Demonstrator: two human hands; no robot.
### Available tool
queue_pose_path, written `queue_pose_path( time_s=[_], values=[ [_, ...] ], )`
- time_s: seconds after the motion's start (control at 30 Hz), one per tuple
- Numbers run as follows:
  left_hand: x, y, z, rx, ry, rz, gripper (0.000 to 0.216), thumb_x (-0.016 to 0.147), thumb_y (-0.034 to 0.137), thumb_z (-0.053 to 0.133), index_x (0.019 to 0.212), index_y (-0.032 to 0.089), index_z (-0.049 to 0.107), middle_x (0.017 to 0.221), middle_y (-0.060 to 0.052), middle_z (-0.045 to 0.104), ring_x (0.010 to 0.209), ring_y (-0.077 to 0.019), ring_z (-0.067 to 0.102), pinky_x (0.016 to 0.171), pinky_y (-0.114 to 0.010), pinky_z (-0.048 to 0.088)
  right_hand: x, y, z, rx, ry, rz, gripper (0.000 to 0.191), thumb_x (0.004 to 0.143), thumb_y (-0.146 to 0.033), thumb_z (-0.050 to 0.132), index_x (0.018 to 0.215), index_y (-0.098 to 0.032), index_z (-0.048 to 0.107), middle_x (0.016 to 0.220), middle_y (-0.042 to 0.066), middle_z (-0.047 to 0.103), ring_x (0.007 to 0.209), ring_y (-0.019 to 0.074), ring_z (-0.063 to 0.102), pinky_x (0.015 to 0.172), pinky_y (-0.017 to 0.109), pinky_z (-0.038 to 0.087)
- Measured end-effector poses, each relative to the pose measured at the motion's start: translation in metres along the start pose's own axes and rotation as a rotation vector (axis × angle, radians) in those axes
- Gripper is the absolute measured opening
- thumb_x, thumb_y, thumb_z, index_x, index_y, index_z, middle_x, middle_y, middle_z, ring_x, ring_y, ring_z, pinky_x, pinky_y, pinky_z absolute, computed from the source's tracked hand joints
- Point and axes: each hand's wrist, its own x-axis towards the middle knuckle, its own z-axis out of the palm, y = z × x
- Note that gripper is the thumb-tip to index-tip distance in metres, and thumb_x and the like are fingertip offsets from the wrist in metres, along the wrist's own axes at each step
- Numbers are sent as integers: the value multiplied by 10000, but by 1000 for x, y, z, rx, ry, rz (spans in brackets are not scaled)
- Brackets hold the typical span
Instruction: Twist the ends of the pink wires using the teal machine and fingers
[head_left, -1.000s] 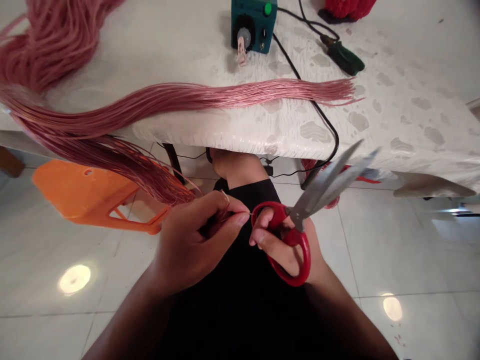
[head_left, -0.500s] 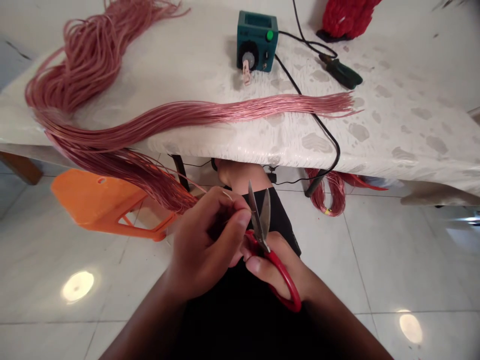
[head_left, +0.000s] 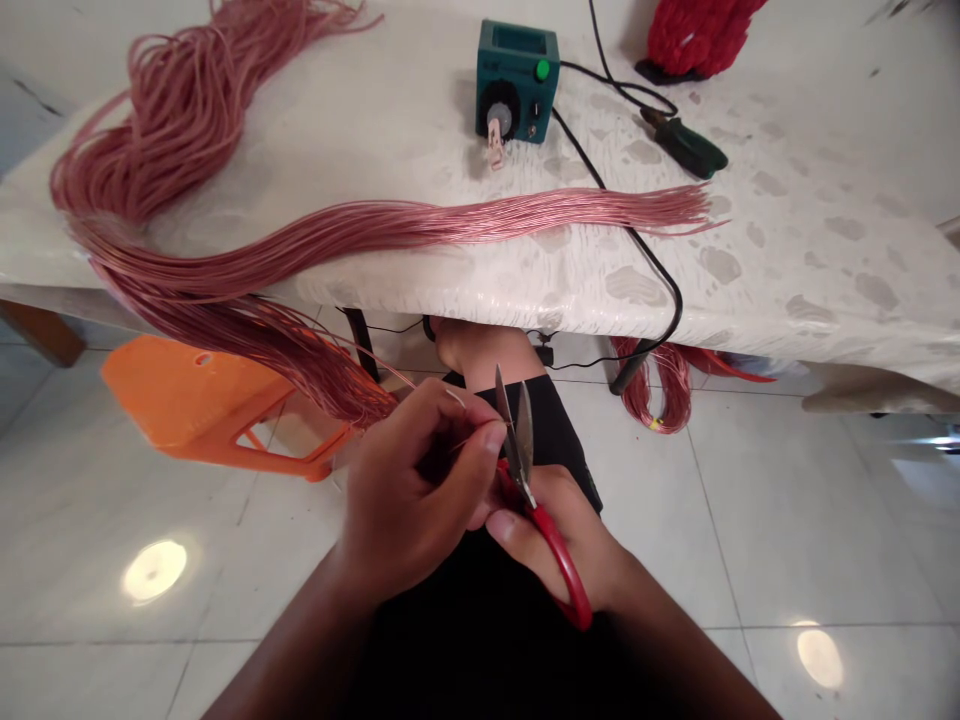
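Between thumb and forefinger, my left hand [head_left: 420, 490] pinches a thin pink wire [head_left: 403, 372]; its short end pokes out past the fingertips. My right hand [head_left: 555, 530] is wrapped round the red handles of a pair of scissors [head_left: 559, 555]. The scissors point away from me with their blades a little apart, and the wire's tip lies at the blades. Part of the wire is hidden inside my left palm. Just left of my hands, a bundle of pink wires [head_left: 300, 365] hangs over the table edge.
On the white-covered table [head_left: 405, 130] lie more pink wires [head_left: 450, 220], a green box with a clip [head_left: 517, 80], dark-handled pliers [head_left: 686, 145] and a black cable [head_left: 667, 275]. An orange stool [head_left: 187, 400] stands lower left. A wire coil [head_left: 660, 390] hangs beneath the table.
The scissor blades have closed partway and come nearer to the wire's tip. My left hand has shifted slightly right, still pinching the wire.
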Motion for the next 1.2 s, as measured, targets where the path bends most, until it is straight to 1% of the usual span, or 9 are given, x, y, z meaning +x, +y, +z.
queue_pose_path(
  time_s=[0.1,0.23,0.37,0.47,0.67,0.83,0.93,1.07,1.2],
  values=[
    [-1,1,0,32,24,21,128,924,132,605,869,244,576,520,114,579,419,-61,546,422,-192,444,0,1,2,-15,17,-4,300,938,-461,568,809,-193,604,734,9,586,666,150,543,676,284,493],
    [-4,-1,1,132,61,27,122,902,143,625,855,244,576,586,91,608,449,-69,537,427,-208,442,0,0,3,-43,21,-4,313,940,-455,593,774,-193,555,701,-14,538,631,125,488,638,263,452],
    [-5,-6,1,216,86,122,133,890,135,644,882,251,580,616,84,611,476,-79,539,457,-221,459,-1,-1,2,-33,13,10,255,919,-394,613,777,-194,543,696,-25,538,623,117,488,621,251,432],
    [-3,-9,1,269,110,219,154,887,114,653,895,244,571,651,85,627,493,-66,544,484,-211,453,-2,-3,1,-15,4,17,253,920,-400,610,781,-198,552,697,-20,555,632,124,510,620,252,439],
    [3,-12,-6,342,21,385,200,891,61,626,927,248,565,667,86,644,518,-61,569,506,-198,437,-5,-9,-4,62,-83,27,297,972,-438,578,790,-204,595,726,5,599,714,157,593,689,272,505],
    [9,-16,-15,449,-6,493,184,889,78,642,935,240,568,677,69,656,513,-87,570,505,-228,433,-5,-15,-7,71,-120,56,254,975,-410,595,832,-209,651,756,13,635,742,171,624,707,285,528],
    [11,-18,-19,466,-30,574,200,879,65,647,948,234,566,706,51,687,538,-100,608,517,-232,452,-6,-17,-8,81,-137,66,281,981,-439,587,853,-207,677,763,17,643,738,170,628,704,289,531],
    [14,-20,-22,458,-30,631,190,871,66,662,966,211,584,715,36,695,543,-99,616,517,-225,464,-7,-18,-8,74,-142,67,316,980,-473,592,864,-198,697,792,25,656,767,172,631,721,288,529],
    [17,-24,-21,404,24,729,145,871,69,694,936,168,609,677,37,665,510,-81,572,483,-211,443,-8,-20,-9,57,-159,110,336,980,-485,591,891,-184,711,817,36,665,801,175,634,735,282,527]
  ],
)
